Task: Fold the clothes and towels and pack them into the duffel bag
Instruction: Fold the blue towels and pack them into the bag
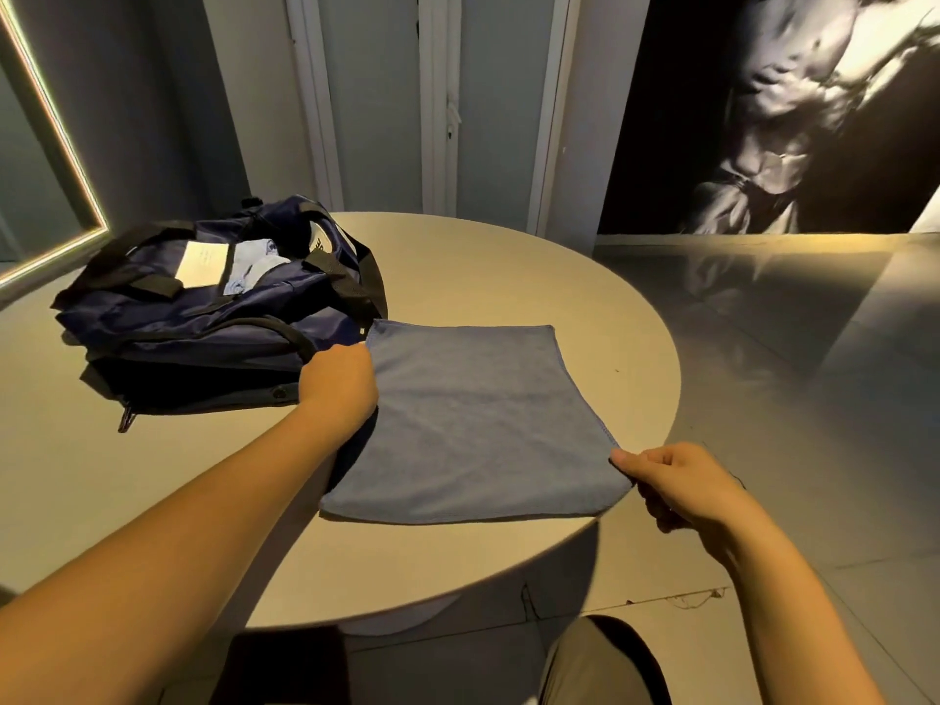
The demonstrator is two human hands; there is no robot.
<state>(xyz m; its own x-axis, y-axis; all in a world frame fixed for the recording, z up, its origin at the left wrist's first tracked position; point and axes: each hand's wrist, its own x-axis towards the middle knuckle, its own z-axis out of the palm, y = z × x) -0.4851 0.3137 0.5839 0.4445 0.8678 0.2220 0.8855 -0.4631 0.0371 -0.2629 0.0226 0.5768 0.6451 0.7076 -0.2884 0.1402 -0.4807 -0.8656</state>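
Observation:
A blue towel [473, 424] lies flat on the round table [508, 277], reaching to the table's near right edge. My left hand [338, 384] grips its left edge near the far corner. At the near right corner my right hand [676, 483] pinches the towel between thumb and fingers. To the left stands a navy duffel bag [203, 318] with black straps, its top open. Light blue cloth [254, 272] and a white card [201, 267] show inside it.
The table's rim curves close past the towel on the right, with a glossy grey floor [788, 348] beyond. A lit mirror frame [61, 145] stands at the far left, white door frames behind the table, and a dark wall picture at the top right. My knee [600, 664] shows below.

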